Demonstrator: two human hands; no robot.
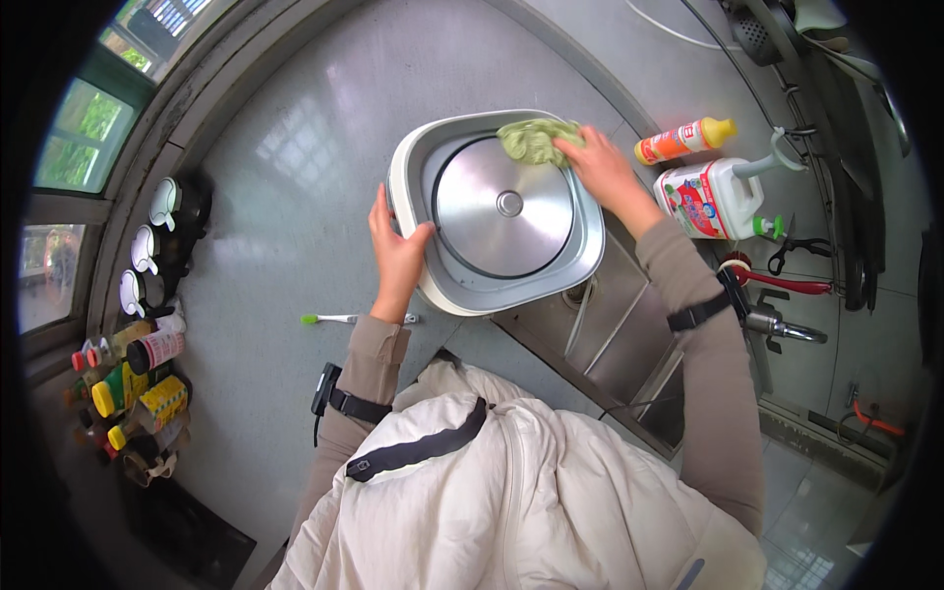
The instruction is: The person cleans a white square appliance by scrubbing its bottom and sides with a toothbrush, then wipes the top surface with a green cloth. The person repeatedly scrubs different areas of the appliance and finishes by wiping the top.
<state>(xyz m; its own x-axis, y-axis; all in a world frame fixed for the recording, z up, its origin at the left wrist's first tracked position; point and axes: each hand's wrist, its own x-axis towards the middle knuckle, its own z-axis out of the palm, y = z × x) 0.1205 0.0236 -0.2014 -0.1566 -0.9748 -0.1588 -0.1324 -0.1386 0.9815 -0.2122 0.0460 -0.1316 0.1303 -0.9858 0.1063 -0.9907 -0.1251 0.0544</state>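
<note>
A white cooker base (402, 167) with rounded corners sits on the grey counter, its grey inside facing up. Within it lies a round, shiny metal heating plate (472, 231) with a small knob-like centre. My left hand (395, 258) grips the left wall, thumb over the rim and fingers along the outside. At the far right of the rim, my right hand (602, 169) is closed on a crumpled green cloth (531, 140) and presses it against the inner edge. Some of its fingers are hidden by the cloth. A toothbrush (339, 319) with green bristles lies near my left wrist.
A metal sink (629, 339) with a faucet (787, 327) is at the right. Beyond it stand an orange bottle (678, 143), a white jug (703, 200), scissors (798, 251) and a red-handled brush (787, 282). Sauce bottles (157, 403) and lidded jars (147, 246) line the left window.
</note>
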